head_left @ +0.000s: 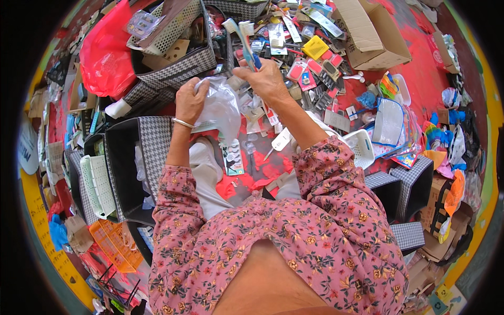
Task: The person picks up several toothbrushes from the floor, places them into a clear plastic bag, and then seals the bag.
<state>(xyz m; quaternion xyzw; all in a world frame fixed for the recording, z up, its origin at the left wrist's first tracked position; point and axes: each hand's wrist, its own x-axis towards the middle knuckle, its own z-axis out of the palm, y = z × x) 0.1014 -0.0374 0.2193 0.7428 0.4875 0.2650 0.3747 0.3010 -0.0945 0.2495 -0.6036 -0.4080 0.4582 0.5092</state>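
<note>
Two toothbrushes (242, 37), white-headed with a blue handle part showing, are pinched upright in the right hand (268, 79), whose grip is pressed together around their lower ends. A clear crumpled plastic bag (220, 107) is held by the left hand (189, 100), its fingers closed on the bag's upper edge; a thin bracelet (183, 123) is worn on that wrist. Both hands are raised above a red floor (420, 73) strewn with small packaged goods. Just beyond the right hand, a yellow square packet (315, 47) and several pink carded packets (305, 79) are seen among clear flat sleeves; their exact number cannot be told. One open brown cardboard box (370, 34) lies at the upper right. One bulging red plastic bag (107, 52) sits at the upper left, beside a houndstooth-patterned bin (184, 65) in which a white perforated basket (170, 29) is tilted. A second houndstooth bin (149, 142) stands just left of the left forearm, and two more such bins (404, 184) are seen at the lower right. One orange plastic crate (113, 244) lies at the lower left. A flat card of small dark items (233, 157) lies on the floor below the bag.
</note>
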